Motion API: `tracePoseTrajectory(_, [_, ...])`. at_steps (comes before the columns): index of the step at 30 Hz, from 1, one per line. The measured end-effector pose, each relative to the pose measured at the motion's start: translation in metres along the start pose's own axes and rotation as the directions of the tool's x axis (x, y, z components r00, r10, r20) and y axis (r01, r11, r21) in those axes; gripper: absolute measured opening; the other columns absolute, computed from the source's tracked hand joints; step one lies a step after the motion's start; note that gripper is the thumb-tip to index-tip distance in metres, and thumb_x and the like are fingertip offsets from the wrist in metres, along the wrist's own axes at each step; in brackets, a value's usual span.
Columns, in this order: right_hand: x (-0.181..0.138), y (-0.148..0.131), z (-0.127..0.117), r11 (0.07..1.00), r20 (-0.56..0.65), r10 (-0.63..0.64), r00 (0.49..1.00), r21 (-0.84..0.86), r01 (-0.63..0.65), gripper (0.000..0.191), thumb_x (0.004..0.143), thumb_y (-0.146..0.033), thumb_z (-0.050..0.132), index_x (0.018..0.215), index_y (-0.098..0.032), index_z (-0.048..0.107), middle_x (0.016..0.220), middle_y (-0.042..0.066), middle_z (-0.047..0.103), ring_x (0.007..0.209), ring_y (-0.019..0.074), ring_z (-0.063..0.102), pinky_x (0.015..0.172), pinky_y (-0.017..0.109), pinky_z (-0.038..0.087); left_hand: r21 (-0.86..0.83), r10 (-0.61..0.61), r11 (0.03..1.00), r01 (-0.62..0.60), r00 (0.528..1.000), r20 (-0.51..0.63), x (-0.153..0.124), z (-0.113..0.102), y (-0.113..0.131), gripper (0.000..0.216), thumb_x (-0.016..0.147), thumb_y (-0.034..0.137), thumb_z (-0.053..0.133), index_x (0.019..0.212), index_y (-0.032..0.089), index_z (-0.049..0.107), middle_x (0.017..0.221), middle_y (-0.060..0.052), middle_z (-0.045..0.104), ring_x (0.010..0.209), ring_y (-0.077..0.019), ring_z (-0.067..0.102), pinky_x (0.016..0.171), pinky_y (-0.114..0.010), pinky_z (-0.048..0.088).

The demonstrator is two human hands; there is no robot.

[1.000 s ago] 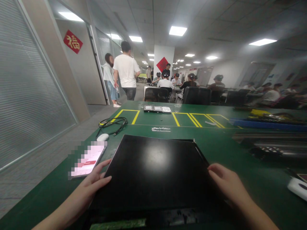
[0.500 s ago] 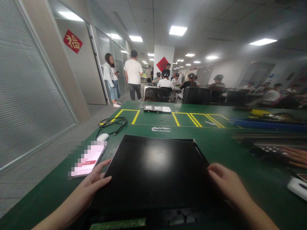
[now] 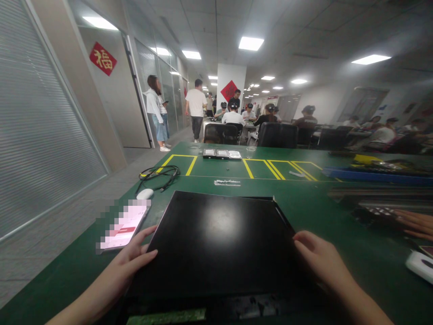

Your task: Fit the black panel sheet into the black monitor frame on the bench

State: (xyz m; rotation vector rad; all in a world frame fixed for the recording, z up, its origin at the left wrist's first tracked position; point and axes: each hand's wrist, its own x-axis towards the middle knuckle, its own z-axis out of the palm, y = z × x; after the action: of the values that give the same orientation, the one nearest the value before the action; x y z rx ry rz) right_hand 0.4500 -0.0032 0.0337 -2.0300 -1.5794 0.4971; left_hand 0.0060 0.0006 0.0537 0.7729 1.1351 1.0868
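Note:
Between my hands is a large black metal case (image 3: 216, 243), with a flat, smooth top that reflects a ceiling light. It looks like a desktop computer case. My left hand (image 3: 135, 257) grips its left edge, thumb on top and fingers along the side. On the opposite edge, my right hand (image 3: 318, 255) is closed, its fingertips partly hidden behind the side. A green strip (image 3: 167, 317) shows at the case's near end, too dark to make out. To the left of my left hand lies a phone (image 3: 123, 228) with a lit pink screen.
A white mouse (image 3: 145, 194) and a coiled black cable (image 3: 160, 176) lie on the green table (image 3: 189, 180). Three hard drives (image 3: 221, 154) sit near yellow tape lines. Another person's hand (image 3: 416, 221) is at right, near a white device (image 3: 419, 265) and a blue tray (image 3: 368, 175).
My hands and the black case stay in place. In the background, a person in a white shirt has walked farther away and slightly right.

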Motion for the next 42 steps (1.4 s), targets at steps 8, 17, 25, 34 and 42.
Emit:
tracePoseTrajectory(8, [0.001, 0.002, 0.000, 1.000, 0.020, -0.001, 1.000, -0.013, 0.001, 0.028, 0.082, -0.046, 0.047, 0.086, -0.026, 0.067, 0.083, 0.002, 0.073, 0.078, 0.0225, 0.067, 0.068, 0.032, 0.048, -0.028, -0.009, 1.000, 0.010, 1.000, 0.024, -0.003, 0.001, 0.001, 0.102, 0.064, 0.027, 0.083, 0.148, 0.029, 0.025, 0.099, -0.008, 0.080, 0.096, -0.0385, 0.072, 0.082, -0.048, 0.058])
tracePoseTrajectory(17, [0.002, 0.003, 0.000, 0.999, 0.003, -0.020, 1.000, -0.026, 0.021, 0.028, 0.079, -0.044, 0.048, 0.084, -0.026, 0.068, 0.083, 0.001, 0.073, 0.080, 0.0224, 0.067, 0.070, 0.031, 0.047, 0.006, 0.001, 1.000, -0.001, 0.999, -0.040, -0.005, 0.001, 0.003, 0.095, 0.065, 0.038, 0.081, 0.147, 0.032, 0.032, 0.099, -0.006, 0.081, 0.091, -0.0362, 0.074, 0.076, -0.043, 0.059])
tracePoseTrajectory(25, [0.002, 0.005, 0.000, 1.000, 0.007, -0.022, 1.000, -0.018, 0.023, 0.027, 0.080, -0.045, 0.047, 0.084, -0.027, 0.067, 0.083, 0.001, 0.073, 0.080, 0.0220, 0.067, 0.069, 0.030, 0.047, 0.145, 0.197, 0.972, -0.183, 0.977, -0.086, 0.001, -0.012, -0.003, 0.057, 0.070, 0.044, 0.076, 0.124, 0.031, 0.063, 0.136, -0.002, 0.064, 0.124, -0.0333, 0.056, 0.096, -0.038, 0.053])
tracePoseTrajectory(34, [0.002, 0.004, 0.000, 1.000, 0.008, -0.006, 1.000, -0.007, 0.006, 0.029, 0.079, -0.046, 0.047, 0.085, -0.026, 0.067, 0.084, 0.001, 0.073, 0.081, 0.0222, 0.066, 0.071, 0.032, 0.047, 0.537, 0.348, 0.772, -0.341, 0.933, 0.091, 0.022, -0.043, -0.009, 0.050, 0.077, 0.049, 0.068, 0.125, 0.038, 0.063, 0.151, 0.002, 0.048, 0.137, -0.0337, 0.040, 0.112, -0.048, 0.033])
tracePoseTrajectory(42, [0.003, 0.005, 0.001, 1.000, 0.013, 0.020, 1.000, 0.008, -0.020, 0.029, 0.078, -0.047, 0.047, 0.085, -0.026, 0.067, 0.082, 0.001, 0.073, 0.079, 0.0219, 0.067, 0.069, 0.031, 0.047, 0.723, 0.373, 0.580, -0.376, 0.911, 0.174, 0.035, -0.057, -0.023, 0.054, 0.078, 0.050, 0.064, 0.127, 0.027, 0.063, 0.147, -0.009, 0.052, 0.135, -0.0346, 0.043, 0.111, -0.052, 0.031])
